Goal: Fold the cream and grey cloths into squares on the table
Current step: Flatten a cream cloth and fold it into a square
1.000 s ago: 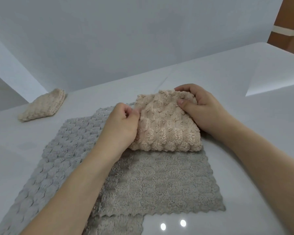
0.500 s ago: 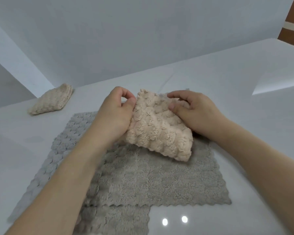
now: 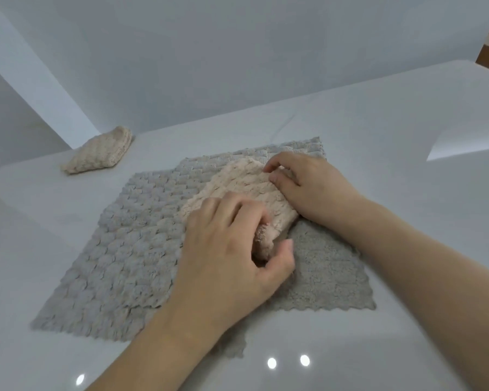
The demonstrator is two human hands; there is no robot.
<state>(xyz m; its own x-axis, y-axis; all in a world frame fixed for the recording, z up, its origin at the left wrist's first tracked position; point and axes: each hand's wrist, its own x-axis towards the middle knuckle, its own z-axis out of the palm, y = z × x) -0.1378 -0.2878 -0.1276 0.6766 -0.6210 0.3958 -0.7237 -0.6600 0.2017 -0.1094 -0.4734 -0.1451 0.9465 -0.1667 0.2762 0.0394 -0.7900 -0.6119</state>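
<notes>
Both hands, left point(image 3: 232, 249) and right point(image 3: 308, 187), pinch the folded cream cloth point(image 3: 246, 184) atop the grey cloth point(image 3: 119, 249)

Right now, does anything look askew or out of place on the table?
Slightly. The cream cloth both hands grip lies on the unfolded grey cloths, which overlap crookedly. A folded cream cloth sits apart, far left.

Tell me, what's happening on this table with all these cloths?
A person is folding cloths. Both hands grip a fluffy cream cloth already folded small: the left hand holds its near end, the right hand pinches its far corner. It lies on flat, unfolded grey textured cloths spread over the white table. Another folded cream cloth sits apart at the far left.
</notes>
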